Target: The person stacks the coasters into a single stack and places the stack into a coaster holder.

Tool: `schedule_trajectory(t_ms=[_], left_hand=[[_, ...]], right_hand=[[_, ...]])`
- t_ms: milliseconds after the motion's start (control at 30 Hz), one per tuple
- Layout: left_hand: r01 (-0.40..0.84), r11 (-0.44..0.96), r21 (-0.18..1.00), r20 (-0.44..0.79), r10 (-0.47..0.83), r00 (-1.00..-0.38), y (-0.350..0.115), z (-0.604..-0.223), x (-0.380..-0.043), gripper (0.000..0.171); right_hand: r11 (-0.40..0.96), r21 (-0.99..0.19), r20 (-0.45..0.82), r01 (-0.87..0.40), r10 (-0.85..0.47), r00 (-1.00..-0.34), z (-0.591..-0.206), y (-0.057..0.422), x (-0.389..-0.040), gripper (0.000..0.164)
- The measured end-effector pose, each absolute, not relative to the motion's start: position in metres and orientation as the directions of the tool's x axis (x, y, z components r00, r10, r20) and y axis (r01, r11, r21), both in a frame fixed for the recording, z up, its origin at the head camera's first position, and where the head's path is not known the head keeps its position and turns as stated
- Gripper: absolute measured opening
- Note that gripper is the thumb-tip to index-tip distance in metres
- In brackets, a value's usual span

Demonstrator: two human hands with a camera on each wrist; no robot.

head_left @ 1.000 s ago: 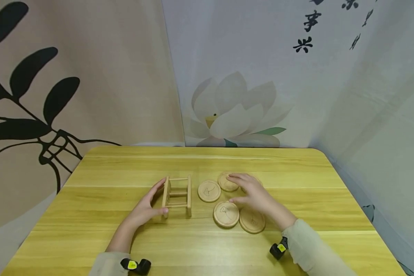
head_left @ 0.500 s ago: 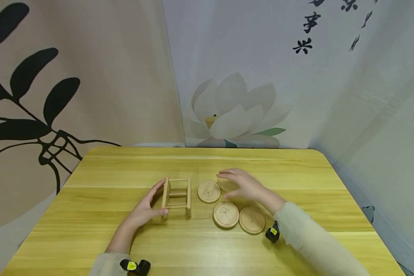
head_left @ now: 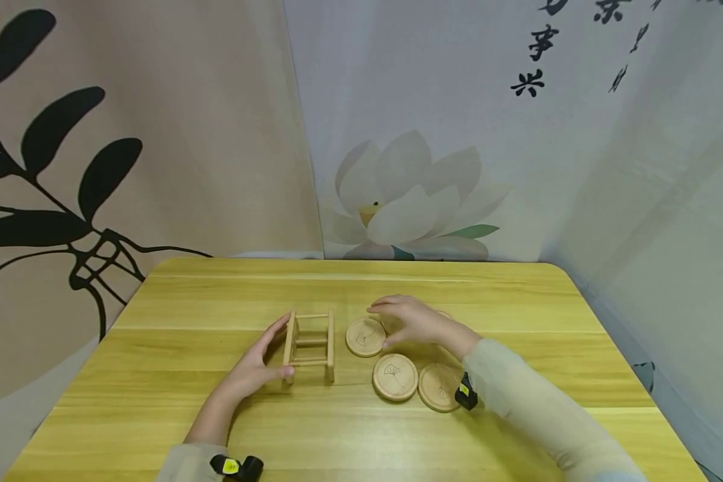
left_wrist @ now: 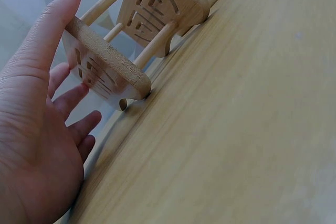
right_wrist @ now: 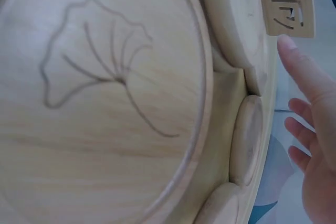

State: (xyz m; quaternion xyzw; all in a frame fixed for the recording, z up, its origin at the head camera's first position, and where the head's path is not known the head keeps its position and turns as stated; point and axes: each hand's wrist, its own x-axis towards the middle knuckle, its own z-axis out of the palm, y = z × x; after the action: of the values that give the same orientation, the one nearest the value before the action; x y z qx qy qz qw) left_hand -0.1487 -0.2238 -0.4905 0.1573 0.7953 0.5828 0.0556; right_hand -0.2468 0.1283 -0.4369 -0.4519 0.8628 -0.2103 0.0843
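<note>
A small wooden coaster rack (head_left: 309, 341), two slotted end panels joined by rods, stands on the table left of the coasters. My left hand (head_left: 253, 368) holds its left panel. The left wrist view shows the thumb (left_wrist: 44, 35) at the panel's upper edge and fingertips against its outer face. My right hand (head_left: 420, 325) hovers over the back coasters, thumb and fingers apart, gripping nothing. Round wooden coasters lie right of the rack: a left one (head_left: 365, 337), a front one (head_left: 395, 377) and a front right one (head_left: 439, 387). My right hand mostly hides those behind.
The light wooden table (head_left: 156, 402) has its far edge near a printed curtain (head_left: 422, 194). Dark cameras sit on the left wrist (head_left: 237, 466) and right wrist (head_left: 466, 391). The right wrist view shows a ginkgo-leaf carving on the nearest coaster (right_wrist: 115, 156).
My right hand has moved left over the back coasters, towards the left one, and its forearm now partly covers the front right coaster. My left hand and the rack have stayed put.
</note>
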Motion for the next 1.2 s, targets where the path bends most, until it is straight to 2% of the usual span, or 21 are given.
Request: schedule_trajectory(t_ms=[433,1200], left_hand=[[0.170,0.279,0.945,0.079,0.308,-0.948,-0.224,-0.492,-0.148,0.098],[0.184,0.298,0.937,0.085,0.317,-0.945,-0.225,-0.491,-0.149,0.098]], right_hand=[[0.448,-0.413,-0.008,-0.793,-0.872,-0.489,-0.450,0.114,-0.261,0.079],[0.455,-0.408,-0.073,-0.792,-0.881,-0.468,-0.454,0.110,-0.260,0.077]])
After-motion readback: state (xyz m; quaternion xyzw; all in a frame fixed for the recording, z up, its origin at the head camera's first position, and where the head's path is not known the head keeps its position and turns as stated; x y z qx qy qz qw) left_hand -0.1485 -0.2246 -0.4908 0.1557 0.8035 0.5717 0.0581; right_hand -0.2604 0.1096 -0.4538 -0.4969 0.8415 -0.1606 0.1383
